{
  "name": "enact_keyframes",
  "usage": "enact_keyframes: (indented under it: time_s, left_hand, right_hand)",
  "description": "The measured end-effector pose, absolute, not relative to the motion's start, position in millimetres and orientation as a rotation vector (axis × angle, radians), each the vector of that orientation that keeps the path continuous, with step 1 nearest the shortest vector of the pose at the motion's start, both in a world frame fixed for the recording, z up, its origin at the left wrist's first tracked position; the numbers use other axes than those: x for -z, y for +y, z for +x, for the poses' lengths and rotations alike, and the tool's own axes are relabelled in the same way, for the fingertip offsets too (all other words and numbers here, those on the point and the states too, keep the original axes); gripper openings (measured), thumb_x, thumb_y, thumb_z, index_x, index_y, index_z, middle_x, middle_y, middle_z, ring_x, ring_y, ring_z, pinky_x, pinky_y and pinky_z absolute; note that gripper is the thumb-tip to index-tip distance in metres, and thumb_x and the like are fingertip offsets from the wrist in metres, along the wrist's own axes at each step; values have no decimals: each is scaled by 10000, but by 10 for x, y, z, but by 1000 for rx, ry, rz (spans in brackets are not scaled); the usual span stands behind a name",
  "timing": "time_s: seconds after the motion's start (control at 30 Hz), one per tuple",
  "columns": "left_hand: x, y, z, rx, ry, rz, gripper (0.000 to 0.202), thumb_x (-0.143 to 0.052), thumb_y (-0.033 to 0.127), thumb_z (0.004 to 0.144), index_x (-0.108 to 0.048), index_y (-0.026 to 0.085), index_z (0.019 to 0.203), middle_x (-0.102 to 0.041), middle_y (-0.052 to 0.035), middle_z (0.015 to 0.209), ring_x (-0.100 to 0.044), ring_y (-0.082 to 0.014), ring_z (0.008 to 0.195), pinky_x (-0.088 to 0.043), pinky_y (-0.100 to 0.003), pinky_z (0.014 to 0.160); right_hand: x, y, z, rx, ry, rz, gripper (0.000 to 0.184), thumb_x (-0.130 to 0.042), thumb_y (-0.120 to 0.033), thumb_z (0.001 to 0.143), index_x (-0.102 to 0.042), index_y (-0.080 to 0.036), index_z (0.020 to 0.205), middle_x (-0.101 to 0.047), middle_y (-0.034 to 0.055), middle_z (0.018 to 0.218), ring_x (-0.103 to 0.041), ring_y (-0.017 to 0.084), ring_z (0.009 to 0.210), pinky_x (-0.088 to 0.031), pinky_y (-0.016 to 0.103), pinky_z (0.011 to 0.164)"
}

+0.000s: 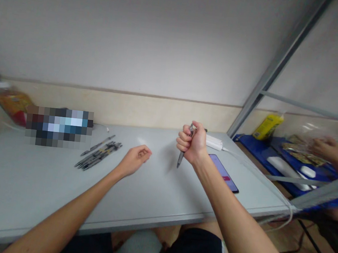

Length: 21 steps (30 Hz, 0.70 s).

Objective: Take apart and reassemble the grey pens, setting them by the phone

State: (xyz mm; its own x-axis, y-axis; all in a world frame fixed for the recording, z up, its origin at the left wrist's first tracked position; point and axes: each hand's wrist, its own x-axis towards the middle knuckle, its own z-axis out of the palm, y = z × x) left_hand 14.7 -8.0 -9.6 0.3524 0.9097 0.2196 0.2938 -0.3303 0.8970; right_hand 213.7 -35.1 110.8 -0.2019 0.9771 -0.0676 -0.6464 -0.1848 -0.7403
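My right hand [195, 143] is wrapped round a grey pen [180, 160], held upright above the desk with its tip down. The thumb rests at the pen's top end. My left hand [134, 160] lies on the desk with its fingers curled in, and nothing shows in it. To the left of that hand is a bunch of several similar pens [99, 156], lying side by side at a slant. One more pen [98, 145] lies just behind the bunch, slightly apart from it.
A phone [223, 174] with a lit screen lies beside my right forearm, near a white power strip [214, 142] with a cable. A bottle of orange liquid [14, 102] stands far left. Beyond the metal frame, another person's hand [325, 149] is over a blue table [260, 150].
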Motion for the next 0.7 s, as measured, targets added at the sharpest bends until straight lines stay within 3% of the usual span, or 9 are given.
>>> enact_keyframes:
  time_s: [0.1,0.27,0.43,0.6,0.7]
  left_hand:
    - [94,-81,147,-970,1061,1823,214,-527,367,774,-570,157,769,-501,32,587,-458,-105,565,-357,-225,544]
    - [93,-77,149,-965,1055,1826,211,-529,367,766,-568,160,762,-523,25,599,-466,-110,572,-359,-230,552]
    - [90,-80,151,-956,1067,1835,206,-527,356,765,-573,156,776,-526,19,615,-466,-112,583,-361,-233,559]
    - [66,-100,157,-954,1071,1844,196,-526,346,763,-575,156,771,-525,17,619,-473,-115,596,-368,-234,567]
    - [61,-105,158,-960,1065,1846,185,-529,333,762,-577,154,766,-528,17,619,-473,-114,594,-373,-233,567]
  right_hand:
    - [-1107,-351,2124,-1677,-693,-682,337,-272,-298,797,-251,-209,474,-85,-91,409,6,69,382,-51,168,295]
    - [-1119,-361,2104,-1652,-709,-689,387,-287,-409,807,-264,-211,475,-93,-96,402,3,64,382,-46,166,295]
    - [-1110,-365,2106,-1629,-727,-730,316,-282,-276,786,-257,-209,478,-102,-91,390,1,67,373,-46,165,296]
    - [-1108,-377,2105,-1612,-726,-728,370,-299,-396,812,-264,-214,491,-116,-97,388,-6,62,372,-50,165,294]
    - [-1099,-377,2110,-1609,-729,-743,313,-295,-315,792,-248,-215,500,-116,-96,387,-8,64,365,-51,167,295]
